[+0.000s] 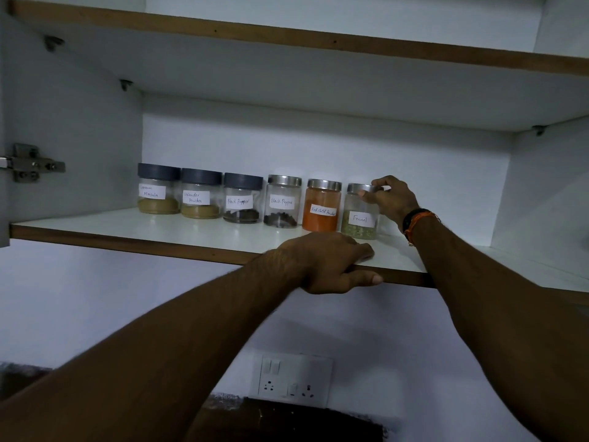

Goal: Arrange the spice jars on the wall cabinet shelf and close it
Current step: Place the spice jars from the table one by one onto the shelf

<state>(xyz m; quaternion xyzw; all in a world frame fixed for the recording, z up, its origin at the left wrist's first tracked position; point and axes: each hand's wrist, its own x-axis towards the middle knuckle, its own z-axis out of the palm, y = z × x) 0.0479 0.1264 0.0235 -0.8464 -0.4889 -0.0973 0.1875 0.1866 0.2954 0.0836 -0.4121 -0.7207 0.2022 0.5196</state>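
Six spice jars stand upright in a row across the middle of the frame on the white shelf [127, 220]. The fennel jar [360, 215], rightmost, holds pale green seeds; the right hand [390, 199] pinches its steel lid with curled fingers. The chilli jar [321, 206] beside it is nearly full of orange powder. The left hand [331, 261] grips the shelf's front edge, fingers on top, thumb beneath. Bare shelf lies in front of the row.

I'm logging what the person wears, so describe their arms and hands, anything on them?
Both forearms are bare, with no sleeves in view. The right wrist carries a black band beside orange thread. The left hand and right hand show no rings or gloves.
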